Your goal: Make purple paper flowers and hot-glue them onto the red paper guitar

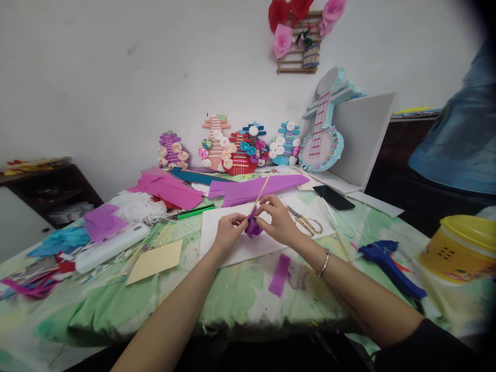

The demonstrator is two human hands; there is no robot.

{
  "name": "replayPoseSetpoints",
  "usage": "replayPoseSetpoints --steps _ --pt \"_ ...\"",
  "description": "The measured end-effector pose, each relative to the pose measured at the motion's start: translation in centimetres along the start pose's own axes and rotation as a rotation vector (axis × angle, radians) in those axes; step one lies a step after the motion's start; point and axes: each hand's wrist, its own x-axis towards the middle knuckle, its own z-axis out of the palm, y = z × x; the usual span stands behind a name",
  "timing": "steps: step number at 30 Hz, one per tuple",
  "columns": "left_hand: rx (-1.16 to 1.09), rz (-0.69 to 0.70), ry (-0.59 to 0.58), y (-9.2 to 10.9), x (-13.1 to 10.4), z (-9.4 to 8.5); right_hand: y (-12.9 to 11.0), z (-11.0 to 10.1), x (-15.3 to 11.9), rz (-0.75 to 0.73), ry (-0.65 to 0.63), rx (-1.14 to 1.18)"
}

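Observation:
A small purple paper flower [253, 227] sits on a thin wooden stick [260, 192] that slants up to the right. My left hand [231, 227] pinches the flower's left side with thumb and fingertips. From the right, my right hand [276, 219] has its fingers closed on the flower's upper edge. Both hands are over a white sheet [209, 235]. Gold-handled scissors [308, 223] lie just right of my right hand. A purple paper strip [279, 275] is nearer the table's front edge.
Purple crepe paper [259, 190] and pink paper [166, 190] lie behind. A blue glue gun [391, 266], a black phone [334, 197] and a yellow tub [459, 250] are right; a white power strip [112, 248] is left. Decorated paper instruments [238, 152] line the wall.

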Motion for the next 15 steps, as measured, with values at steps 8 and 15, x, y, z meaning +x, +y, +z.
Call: replayPoseSetpoints --steps 8,15 --pt "-0.063 -0.015 -0.037 -0.19 -0.01 0.1 0.17 0.91 -0.26 0.164 -0.11 0.13" --pt "-0.129 -0.069 -0.04 -0.1 0.03 0.05 0.17 1.03 -0.05 0.293 -0.119 0.249"
